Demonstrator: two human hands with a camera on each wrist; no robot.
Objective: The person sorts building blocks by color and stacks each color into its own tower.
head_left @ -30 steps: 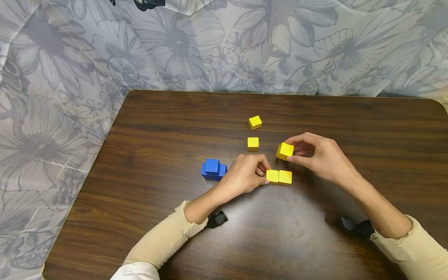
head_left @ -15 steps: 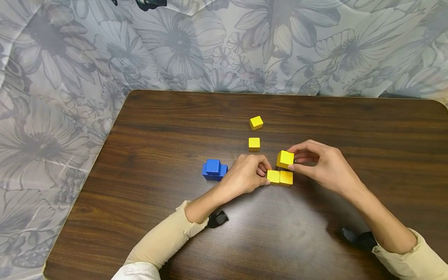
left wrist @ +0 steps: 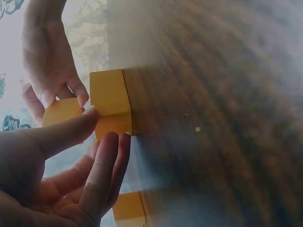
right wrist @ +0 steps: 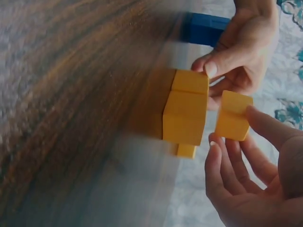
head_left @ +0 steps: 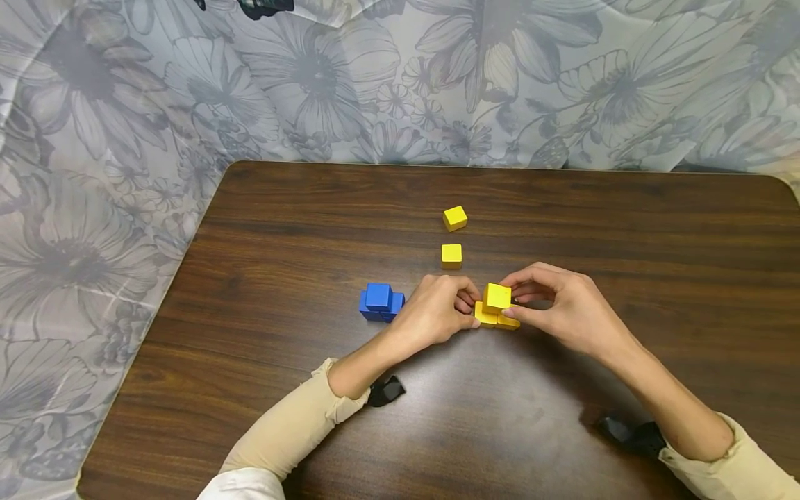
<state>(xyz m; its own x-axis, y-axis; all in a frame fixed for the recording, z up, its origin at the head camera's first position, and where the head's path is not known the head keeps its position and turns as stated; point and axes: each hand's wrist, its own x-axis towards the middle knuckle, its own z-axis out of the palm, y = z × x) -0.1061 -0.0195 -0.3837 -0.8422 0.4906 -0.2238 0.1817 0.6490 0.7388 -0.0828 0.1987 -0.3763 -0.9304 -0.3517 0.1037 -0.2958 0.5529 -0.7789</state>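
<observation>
Pinched between thumb and fingers of my right hand (head_left: 565,305) is a yellow cube (head_left: 497,297), held over the seam of two yellow cubes that sit side by side on the table. In the right wrist view a narrow gap separates the raised yellow cube (right wrist: 234,116) from the pair beneath it. My left hand (head_left: 431,312) grips the left cube of the pair (head_left: 484,318) between thumb and fingertips. The right cube of the pair (head_left: 509,323) is partly covered by the raised one and my right thumb.
Left of my left hand stands a small stack of blue cubes (head_left: 378,297), one on top of the others. Two loose yellow cubes lie farther back, a nearer one (head_left: 451,256) and a turned one (head_left: 455,218). All rest on a dark wooden table (head_left: 300,229) before a floral cloth.
My right hand has brought its yellow cube nearer and to the left, from behind the pair to above it. My left hand has stayed at the pair.
</observation>
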